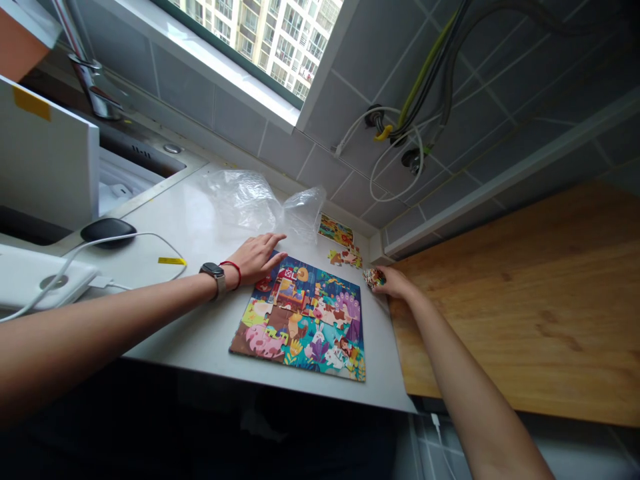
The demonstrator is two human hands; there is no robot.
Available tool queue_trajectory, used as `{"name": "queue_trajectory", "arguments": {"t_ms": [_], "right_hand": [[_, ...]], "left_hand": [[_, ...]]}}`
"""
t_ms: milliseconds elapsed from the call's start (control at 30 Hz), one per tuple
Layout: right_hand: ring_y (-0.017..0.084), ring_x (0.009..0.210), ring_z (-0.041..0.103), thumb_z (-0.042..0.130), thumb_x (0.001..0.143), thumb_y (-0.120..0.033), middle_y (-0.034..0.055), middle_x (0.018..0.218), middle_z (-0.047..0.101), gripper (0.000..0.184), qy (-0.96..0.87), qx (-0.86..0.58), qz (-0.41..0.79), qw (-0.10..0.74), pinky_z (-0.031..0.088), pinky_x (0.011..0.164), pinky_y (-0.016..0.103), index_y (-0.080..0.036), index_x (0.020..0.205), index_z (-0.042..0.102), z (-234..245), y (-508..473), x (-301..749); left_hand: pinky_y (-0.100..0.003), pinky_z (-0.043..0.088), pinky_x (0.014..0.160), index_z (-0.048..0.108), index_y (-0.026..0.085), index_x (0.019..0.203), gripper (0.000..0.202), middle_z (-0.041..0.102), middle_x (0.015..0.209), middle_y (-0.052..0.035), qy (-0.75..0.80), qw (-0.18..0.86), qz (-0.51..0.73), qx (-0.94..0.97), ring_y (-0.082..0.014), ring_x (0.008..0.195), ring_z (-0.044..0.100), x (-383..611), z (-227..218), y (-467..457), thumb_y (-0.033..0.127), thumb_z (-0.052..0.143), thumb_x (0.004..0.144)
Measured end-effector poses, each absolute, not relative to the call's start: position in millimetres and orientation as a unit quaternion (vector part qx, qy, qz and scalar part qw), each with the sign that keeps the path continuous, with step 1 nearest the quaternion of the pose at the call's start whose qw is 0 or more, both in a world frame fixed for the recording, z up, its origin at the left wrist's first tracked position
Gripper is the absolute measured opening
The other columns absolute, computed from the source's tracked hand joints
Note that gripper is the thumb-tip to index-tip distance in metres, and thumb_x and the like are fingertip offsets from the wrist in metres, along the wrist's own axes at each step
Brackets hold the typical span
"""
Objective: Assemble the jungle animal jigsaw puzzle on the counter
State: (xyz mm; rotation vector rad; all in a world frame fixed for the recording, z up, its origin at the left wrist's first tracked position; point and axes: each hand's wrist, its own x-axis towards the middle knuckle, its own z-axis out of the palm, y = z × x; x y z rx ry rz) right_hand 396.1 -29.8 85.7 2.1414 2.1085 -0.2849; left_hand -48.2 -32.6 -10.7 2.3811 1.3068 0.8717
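A colourful farm-animal jigsaw puzzle (300, 320) lies on the white countertop (200, 320), showing a pink pig, a white rabbit and a red barn. My left hand (255, 259) rests flat with its fingers apart at the puzzle's top edge, holding nothing. It wears a wristwatch (215, 279) and a red bracelet (233, 273). At the puzzle's upper right corner, my right hand (397, 283) pinches a small jigsaw piece (374, 278) between its fingers. Loose pieces (345, 257) and a joined section (336, 231) lie by the wall, beyond the puzzle.
Crumpled clear plastic film (245, 200) lies behind my left hand. A black computer mouse (107, 232), a white corded device (43, 280) and a sink with a tap (95, 87) are at left. A wooden countertop (515, 300) is at right, below a tiled wall with hoses.
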Motion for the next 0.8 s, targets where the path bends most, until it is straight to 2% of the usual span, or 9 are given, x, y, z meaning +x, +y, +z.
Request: {"name": "queue_trajectory", "arguments": {"t_ms": [133,267,500,700,800], "right_hand": [[0.037,0.114,0.072,0.094,0.058,-0.020,0.0153,0.121,0.078,0.067,0.702,0.699,-0.097,0.094,0.054,0.100,0.040,-0.017,0.122,0.076,82,-22,402],[0.036,0.116,0.071,0.095,0.057,-0.024,0.0134,0.121,0.078,0.068,0.710,0.691,-0.090,0.105,0.054,0.101,0.038,-0.019,0.122,0.076,81,-19,407],[0.037,0.130,0.064,0.095,0.061,-0.028,0.0155,0.140,0.069,0.080,0.732,0.669,-0.080,0.102,0.050,0.111,0.042,-0.019,0.136,0.068,76,-22,409],[0.034,0.116,0.072,0.094,0.062,-0.028,0.0137,0.127,0.075,0.070,0.746,0.655,-0.077,0.091,0.054,0.103,0.039,-0.020,0.128,0.073,75,-20,409],[0.034,0.117,0.071,0.093,0.064,-0.027,0.0151,0.129,0.074,0.071,0.753,0.651,-0.067,0.073,0.053,0.103,0.040,-0.018,0.130,0.071,77,-19,411]], "left_hand": [[-0.052,0.047,0.103,0.048,0.016,0.147,0.060,0.064,0.133,-0.0182,0.453,0.144,0.301,0.827,-0.0352,0.119,0.062,-48,-11,-32,0.056,0.030,0.106],[-0.052,0.047,0.103,0.048,0.016,0.147,0.060,0.063,0.134,-0.0185,0.453,0.143,0.298,0.828,-0.0349,0.120,0.062,-48,-11,-32,0.056,0.030,0.106],[-0.050,0.048,0.103,0.048,0.016,0.146,0.060,0.064,0.133,-0.0181,0.455,0.132,0.291,0.831,-0.0340,0.119,0.063,-48,-11,-32,0.057,0.029,0.106],[-0.051,0.048,0.103,0.047,0.013,0.147,0.061,0.063,0.132,-0.0192,0.456,0.132,0.289,0.831,-0.0347,0.119,0.063,-48,-12,-32,0.055,0.030,0.106],[-0.051,0.048,0.102,0.047,0.014,0.147,0.061,0.063,0.133,-0.0190,0.455,0.132,0.288,0.832,-0.0346,0.119,0.063,-48,-12,-32,0.056,0.029,0.107]]}}
